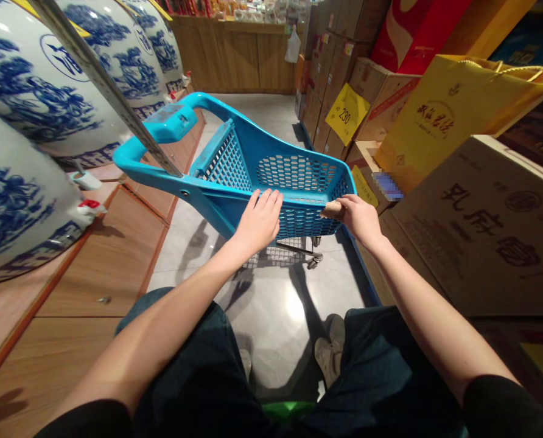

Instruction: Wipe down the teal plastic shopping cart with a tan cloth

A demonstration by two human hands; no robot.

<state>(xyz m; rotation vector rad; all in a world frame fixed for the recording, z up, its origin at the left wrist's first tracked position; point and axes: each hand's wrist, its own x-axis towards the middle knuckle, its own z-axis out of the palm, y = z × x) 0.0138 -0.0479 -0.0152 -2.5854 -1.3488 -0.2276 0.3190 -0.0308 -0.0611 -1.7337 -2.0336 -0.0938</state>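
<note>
Holding brown wad (pixel 332 210) at hexagon-holed plastic cart (pixel 271 152).

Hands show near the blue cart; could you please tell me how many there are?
2: the left hand rests on the near rim of the blue cart, and the right hand, holding a tan item, is at its right end. No others show.

1. Floor (pixel 271 286): concentrated glare spot; dark shadows beneath cart (pixel 217 210).
2. Lower right corner: dim.
3. Jars (pixel 25 201): glossy highlights; wide-angle stretching at left edge.
4. Pixelated patch (pixel 389 186): beside yellow bag (pixel 454 115).
</note>
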